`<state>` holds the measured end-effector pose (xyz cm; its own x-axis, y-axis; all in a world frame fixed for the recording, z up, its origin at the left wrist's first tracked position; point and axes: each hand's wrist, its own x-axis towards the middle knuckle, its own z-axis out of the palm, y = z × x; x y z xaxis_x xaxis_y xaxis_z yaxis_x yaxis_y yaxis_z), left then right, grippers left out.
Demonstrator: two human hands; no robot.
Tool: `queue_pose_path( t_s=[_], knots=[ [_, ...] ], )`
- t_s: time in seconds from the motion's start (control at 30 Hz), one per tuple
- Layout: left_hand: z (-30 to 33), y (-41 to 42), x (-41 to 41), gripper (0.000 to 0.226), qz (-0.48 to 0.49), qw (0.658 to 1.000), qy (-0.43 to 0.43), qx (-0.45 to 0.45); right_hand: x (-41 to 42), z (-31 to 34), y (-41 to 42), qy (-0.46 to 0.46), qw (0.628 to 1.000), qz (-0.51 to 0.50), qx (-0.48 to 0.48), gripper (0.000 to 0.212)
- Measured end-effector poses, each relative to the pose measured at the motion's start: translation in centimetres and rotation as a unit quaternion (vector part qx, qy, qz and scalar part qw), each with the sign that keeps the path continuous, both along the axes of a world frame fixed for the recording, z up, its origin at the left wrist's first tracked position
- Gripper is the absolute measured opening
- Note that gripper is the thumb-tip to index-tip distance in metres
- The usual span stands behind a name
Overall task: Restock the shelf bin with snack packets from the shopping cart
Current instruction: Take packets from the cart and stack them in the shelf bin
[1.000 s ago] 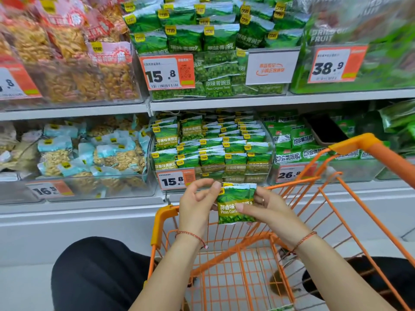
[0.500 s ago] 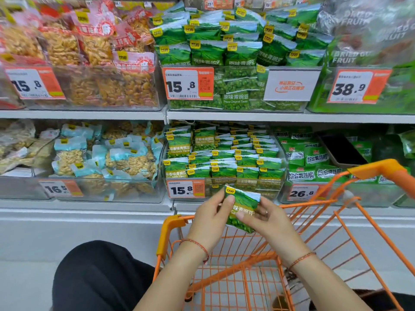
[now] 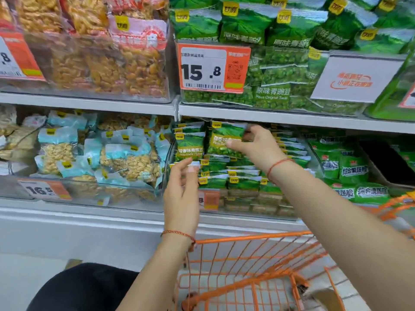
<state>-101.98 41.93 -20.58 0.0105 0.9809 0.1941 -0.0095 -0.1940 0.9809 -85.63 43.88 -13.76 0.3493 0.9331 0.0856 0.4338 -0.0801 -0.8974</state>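
1. The right hand (image 3: 258, 149) pinches a green packet (image 3: 224, 140) by its right edge, thumb in front and fingers behind, holding it upright at the far end of the bin (image 3: 313, 153), likely so it files in line with the rows already standing there.
2. The left hand (image 3: 182, 189) hovers at the bin's near left corner, fingers loosely spread, gripping nothing, seemingly ready to steady the rows.
3. The cart (image 3: 253, 237) waits just below.
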Motion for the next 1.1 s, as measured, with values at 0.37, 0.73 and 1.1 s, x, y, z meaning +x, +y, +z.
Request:
queue_pose_path(
  t_s=[0.37, 0.73, 1.1],
  knots=[
    [-1.5, 0.2, -0.7, 0.022, 0.053, 0.997, -0.018, 0.049, 1.9, -0.9, 4.7, -0.055, 0.991, -0.013, -0.121, 0.076],
    [-1.5, -0.2, -0.4, 0.023, 0.031, 0.997, 0.020, 0.065, 1.5, -2.6, 5.8, -0.042, 0.996, -0.033, -0.064, 0.063],
    [-1.4, -0.3, 0.1, 0.027, 0.028, 0.996, 0.045, 0.072, 0.9, -4.3, 5.6, -0.121, 0.988, -0.083, -0.049, 0.061]
  ],
)
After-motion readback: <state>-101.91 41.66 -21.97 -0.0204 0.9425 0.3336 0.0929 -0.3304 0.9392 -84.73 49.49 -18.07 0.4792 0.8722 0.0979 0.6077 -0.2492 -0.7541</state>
